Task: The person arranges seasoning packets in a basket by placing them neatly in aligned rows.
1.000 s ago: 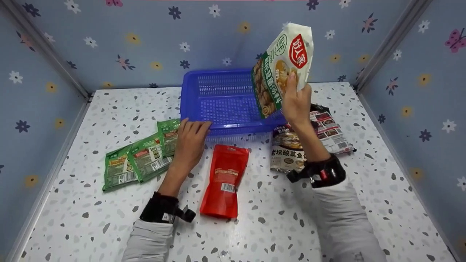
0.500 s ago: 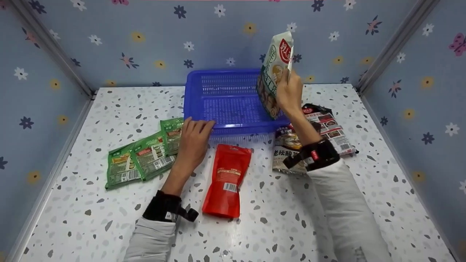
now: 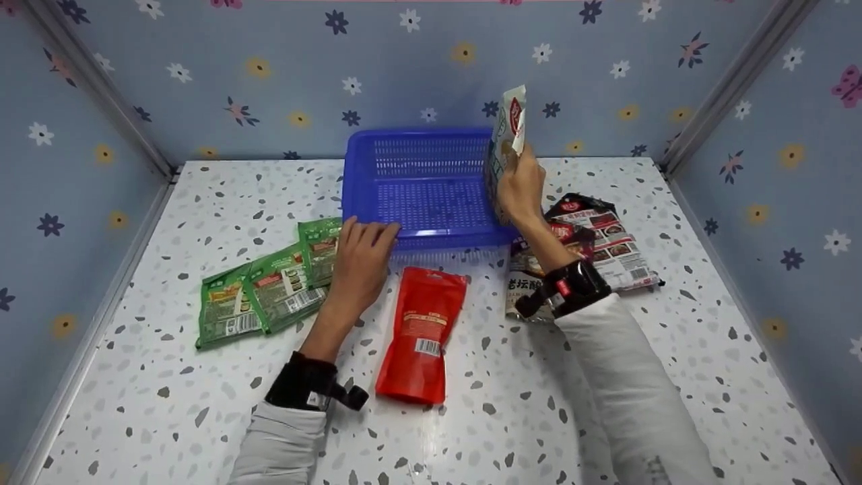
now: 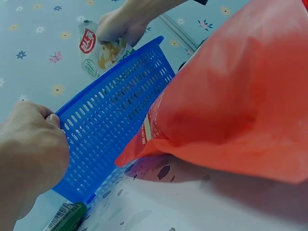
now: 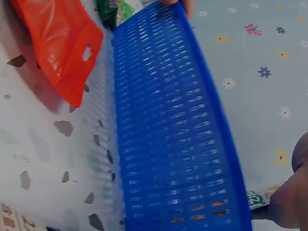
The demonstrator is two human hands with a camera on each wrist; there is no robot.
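Note:
My left hand (image 3: 363, 266) grips the front left rim of a blue plastic basket (image 3: 438, 234), fingers hooked over the edge; the left wrist view shows that hand (image 4: 33, 149) at the basket's corner. My right hand (image 3: 524, 185) holds a white and green seasoning packet (image 3: 505, 135) by its side, nearly edge-on to the head camera. The packet stands upright at the basket's right end, its lower part down inside. Through the basket's slots in the right wrist view, bits of its printed front show. The fingers behind the packet are hidden.
A red pouch (image 3: 421, 337) lies in front of the basket. Several green packets (image 3: 229, 310) overlap to the left. On the right, a dark packet (image 3: 616, 246) and a tan-bottomed packet (image 3: 525, 293) lie partly under the right forearm. A flowered wall (image 3: 417, 67) rises behind the basket.
My right hand has moved down and left, lowering the packet into the basket's right end and turning it edge-on. My left hand has stayed on the rim.

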